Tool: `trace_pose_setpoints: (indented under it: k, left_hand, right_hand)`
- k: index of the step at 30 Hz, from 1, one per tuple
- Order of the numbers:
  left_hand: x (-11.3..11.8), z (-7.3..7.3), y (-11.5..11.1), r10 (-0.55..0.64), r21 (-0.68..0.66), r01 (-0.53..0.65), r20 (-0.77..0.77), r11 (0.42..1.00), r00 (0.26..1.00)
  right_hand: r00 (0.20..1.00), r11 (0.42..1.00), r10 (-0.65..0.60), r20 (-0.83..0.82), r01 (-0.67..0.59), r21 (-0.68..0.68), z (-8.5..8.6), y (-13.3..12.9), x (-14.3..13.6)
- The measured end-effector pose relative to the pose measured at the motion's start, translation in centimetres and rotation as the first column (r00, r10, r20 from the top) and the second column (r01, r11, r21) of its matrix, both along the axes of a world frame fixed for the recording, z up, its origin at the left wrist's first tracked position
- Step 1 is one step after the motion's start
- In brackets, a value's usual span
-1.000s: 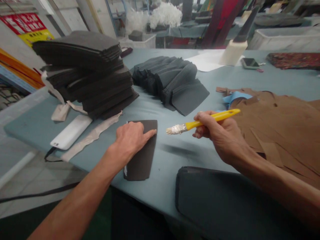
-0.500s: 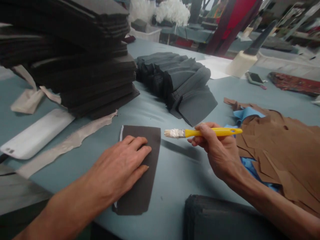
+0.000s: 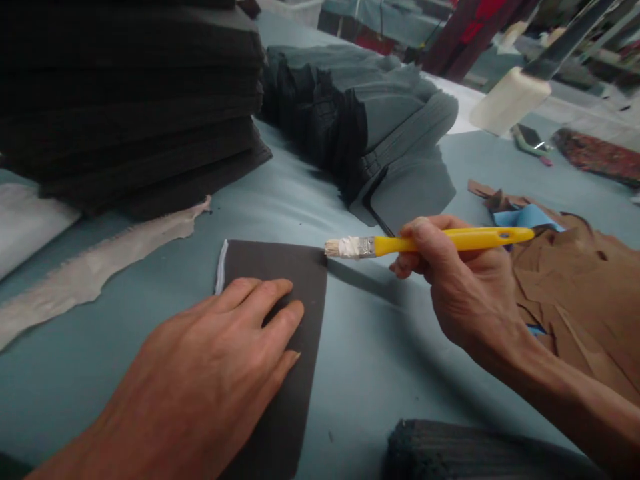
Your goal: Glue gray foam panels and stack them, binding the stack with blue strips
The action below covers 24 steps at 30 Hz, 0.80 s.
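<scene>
My left hand point(image 3: 235, 347) lies flat on a dark grey rectangular piece of material point(image 3: 300, 347), its fingers slightly spread. A white strip runs along the piece's left edge. My right hand point(image 3: 450, 280) pinches the yellow handle of a paintbrush point(image 3: 400, 245) between thumb and fingers. White, paste-like stuff coats the brush's ferrule and bristles. The bristle tip appears at the far right corner of the grey piece; whether it touches cannot be made out.
Tall dark stacks point(image 3: 130, 107) rise at the left, with a pale torn strip point(image 3: 105, 267) before them. Folded grey-green pieces point(image 3: 360, 127) lie behind. Brown scraps point(image 3: 585, 287) cover the right, a dark stack point(image 3: 475, 453) the front. A phone point(image 3: 530, 139) lies farther back.
The brush in my right hand has come to the grey piece's far right corner, from just beside its right edge. My left hand stays on the piece. The view has moved closer.
</scene>
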State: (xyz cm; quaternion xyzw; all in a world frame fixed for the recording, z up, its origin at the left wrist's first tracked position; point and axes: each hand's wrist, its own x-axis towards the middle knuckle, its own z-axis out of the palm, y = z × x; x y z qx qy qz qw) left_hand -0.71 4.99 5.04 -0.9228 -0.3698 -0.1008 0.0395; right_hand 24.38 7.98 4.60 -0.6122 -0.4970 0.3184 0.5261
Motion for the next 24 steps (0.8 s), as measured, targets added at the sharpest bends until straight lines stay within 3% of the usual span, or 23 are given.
trace_pose_setpoints:
  k: [7,13,24]
  left_hand:
    - [-0.8,-1.3,-1.1,0.068,-0.082,-0.068,0.004,0.994,0.998]
    - [-1.2,-1.6,-1.6,0.081,-0.111,-0.083,-0.023,0.99,0.996]
    - [-1.2,-1.7,-1.1,0.079,-0.122,-0.078,0.004,0.989,0.997]
  right_hand:
    - [0.999,1.0,0.017,-0.028,-0.017,-0.016,0.1,0.3,-0.1]
    - [0.999,1.0,0.006,-0.046,-0.005,0.008,0.4,0.6,-0.7]
    - [0.992,0.998,0.046,0.118,-0.04,-0.048,1.2,-0.1,-0.9]
